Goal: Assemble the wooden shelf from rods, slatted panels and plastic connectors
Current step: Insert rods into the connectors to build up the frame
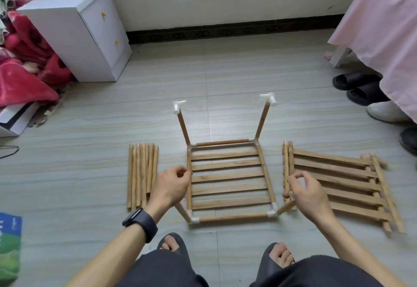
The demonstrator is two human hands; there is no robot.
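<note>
The part-built shelf (pixel 230 176) lies on the floor: a slatted panel framed by rods, with white connectors at its corners. Two far upright rods carry white connectors (pixel 268 98) on top. My left hand (pixel 173 185) curls over the top of the near left upright rod (pixel 183 212), hiding its end. My right hand (pixel 310 194) pinches a white connector (pixel 291 195) on the top of the near right upright rod (pixel 286 207). Several loose rods (pixel 142 176) lie to the left. Stacked slatted panels (pixel 338 185) lie to the right.
A white drawer cabinet (pixel 79 31) and red blankets (pixel 22 65) stand at the back left. A bed with a pink cover (pixel 383 27), black slippers (pixel 356 85) and a white shoe (pixel 388 111) are on the right. A green book (pixel 9 248) lies near left.
</note>
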